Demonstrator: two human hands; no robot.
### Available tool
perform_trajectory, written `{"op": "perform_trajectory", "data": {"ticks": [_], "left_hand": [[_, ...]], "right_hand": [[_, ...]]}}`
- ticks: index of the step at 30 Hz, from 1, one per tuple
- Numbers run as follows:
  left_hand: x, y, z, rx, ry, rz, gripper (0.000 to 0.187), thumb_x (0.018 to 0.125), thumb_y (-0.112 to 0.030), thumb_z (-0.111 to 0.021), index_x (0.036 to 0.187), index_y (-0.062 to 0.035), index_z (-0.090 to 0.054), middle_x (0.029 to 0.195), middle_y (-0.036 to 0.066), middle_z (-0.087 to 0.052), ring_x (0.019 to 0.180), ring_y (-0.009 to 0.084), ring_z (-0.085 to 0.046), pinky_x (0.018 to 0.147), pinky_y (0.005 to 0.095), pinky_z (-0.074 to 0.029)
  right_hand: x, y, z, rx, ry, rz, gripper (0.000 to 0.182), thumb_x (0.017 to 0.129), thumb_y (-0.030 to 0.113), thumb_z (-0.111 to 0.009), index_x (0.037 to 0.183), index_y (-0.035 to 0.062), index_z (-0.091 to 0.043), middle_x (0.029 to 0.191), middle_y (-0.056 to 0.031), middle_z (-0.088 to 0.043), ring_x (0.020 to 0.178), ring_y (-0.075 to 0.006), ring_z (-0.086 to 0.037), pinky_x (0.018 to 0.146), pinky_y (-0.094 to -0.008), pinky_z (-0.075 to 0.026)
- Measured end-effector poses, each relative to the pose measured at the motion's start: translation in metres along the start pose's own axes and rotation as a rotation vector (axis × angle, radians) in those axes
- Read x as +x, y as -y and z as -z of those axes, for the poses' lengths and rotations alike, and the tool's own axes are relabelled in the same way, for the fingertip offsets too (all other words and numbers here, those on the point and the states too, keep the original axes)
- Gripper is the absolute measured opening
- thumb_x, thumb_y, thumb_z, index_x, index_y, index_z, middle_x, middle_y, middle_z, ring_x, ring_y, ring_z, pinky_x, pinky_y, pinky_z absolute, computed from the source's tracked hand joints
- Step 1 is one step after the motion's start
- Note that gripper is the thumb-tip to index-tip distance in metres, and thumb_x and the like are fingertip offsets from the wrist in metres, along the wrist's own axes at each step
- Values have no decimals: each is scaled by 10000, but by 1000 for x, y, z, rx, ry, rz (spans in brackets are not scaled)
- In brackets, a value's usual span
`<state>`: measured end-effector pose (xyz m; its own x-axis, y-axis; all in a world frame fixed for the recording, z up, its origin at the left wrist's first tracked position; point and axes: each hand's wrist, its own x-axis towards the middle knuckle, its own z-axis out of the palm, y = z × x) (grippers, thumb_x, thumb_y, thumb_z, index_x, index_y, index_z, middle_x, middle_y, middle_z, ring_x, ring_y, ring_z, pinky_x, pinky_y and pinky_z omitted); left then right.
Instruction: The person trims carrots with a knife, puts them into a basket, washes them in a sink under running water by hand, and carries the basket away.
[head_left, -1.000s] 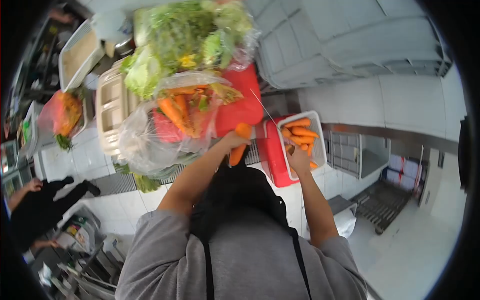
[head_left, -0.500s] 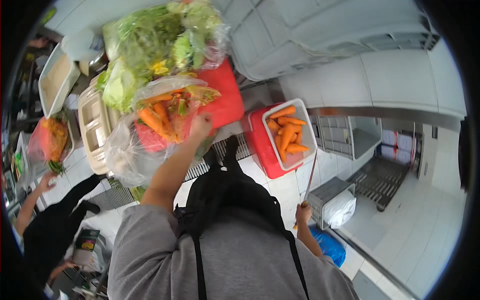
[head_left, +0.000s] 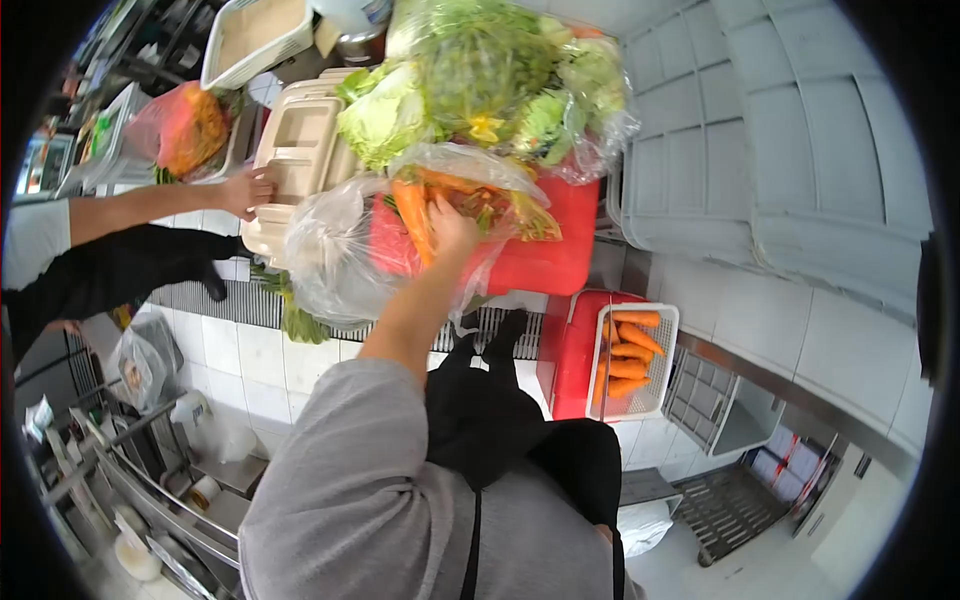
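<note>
My left hand reaches into an open clear plastic bag, its fingers closed around a carrot. More carrots and green stem ends lie in the bag, which rests on a red surface. My right hand is hidden behind my body and dark apron; only a sliver of skin shows there. A white basket of loose carrots sits on a red container to the right. A thin dark line, perhaps the knife blade, crosses the basket's left side.
Bagged leafy greens and a cabbage-like head lie behind the carrots. At left, another person's hand touches a beige compartment container. Grey crates line the right wall. A metal rack stands lower left.
My left hand has moved from the bag's right edge into the carrots. My right hand, earlier holding a knife, has gone out of sight. The view has turned; the other person's hand now touches the beige container.
</note>
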<state>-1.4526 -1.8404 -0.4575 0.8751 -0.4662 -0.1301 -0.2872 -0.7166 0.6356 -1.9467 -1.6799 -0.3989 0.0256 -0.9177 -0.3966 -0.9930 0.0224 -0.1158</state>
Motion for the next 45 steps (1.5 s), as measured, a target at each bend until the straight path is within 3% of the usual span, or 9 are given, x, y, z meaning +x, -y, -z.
{"op": "perform_trajectory", "data": {"ticks": [2,7,11,14,15,23,31,39,45], "left_hand": [[-14,8,-23,81,-92,17,641,654,-61,-500,1239,64,-272,1233,289,-304,1118,389,-346,945,427,-298],[7,-4,-8,55,21,513,660,654,-225,-612,1191,28,-323,1116,251,-455,1078,388,-420,933,417,-334],[-3,14,-14,87,206,501,554,634,-237,-648,1086,18,-453,1038,215,-511,1002,307,-504,773,422,-439],[25,31,-26,-293,608,749,416,597,-228,-660,910,22,-546,949,180,-564,932,229,-549,753,383,-456],[30,31,-30,-498,580,719,281,603,-123,-635,865,-58,-557,821,87,-533,718,202,-535,553,333,-466],[51,-21,-13,-1685,322,1203,118,720,-86,-545,776,-91,-441,609,51,-432,536,153,-452,463,243,-410],[-46,-28,72,-1309,843,969,208,815,-269,-522,719,-98,-453,474,-4,-402,354,91,-391,333,205,-316],[-81,2,161,-1273,1145,227,475,717,-241,-643,1091,-22,-448,882,91,-539,816,173,-557,712,303,-465],[-39,-42,170,-355,644,-346,496,654,-187,-702,1047,0,-466,897,56,-547,865,170,-545,785,302,-428]], "right_hand": [[-2,79,75,227,-44,-73,276,712,254,-645,761,16,-514,593,-199,-561,568,-370,-571,501,-415,-446],[-12,64,73,279,119,-135,311,718,312,-642,780,37,-512,596,-186,-562,617,-352,-591,515,-406,-440],[-17,35,51,100,94,-118,326,710,327,-649,787,41,-514,613,-194,-568,617,-369,-585,513,-424,-442],[-19,28,52,89,36,-48,317,705,315,-655,783,42,-514,619,-197,-570,609,-376,-579,509,-434,-444],[-19,26,51,52,25,-45,305,700,303,-660,776,45,-515,618,-199,-569,594,-381,-573,505,-438,-446],[-2,62,68,156,23,-68,323,707,299,-651,826,25,-530,646,-208,-581,647,-366,-591,547,-425,-469],[19,97,72,257,71,18,336,716,302,-642,854,13,-540,656,-204,-578,647,-363,-590,544,-403,-460],[65,191,109,315,-100,389,323,726,299,-633,810,1,-541,597,-175,-553,577,-338,-569,521,-395,-441],[101,298,172,272,-131,765,310,735,279,-621,831,2,-521,657,-205,-568,625,-358,-572,535,-424,-445]]}}
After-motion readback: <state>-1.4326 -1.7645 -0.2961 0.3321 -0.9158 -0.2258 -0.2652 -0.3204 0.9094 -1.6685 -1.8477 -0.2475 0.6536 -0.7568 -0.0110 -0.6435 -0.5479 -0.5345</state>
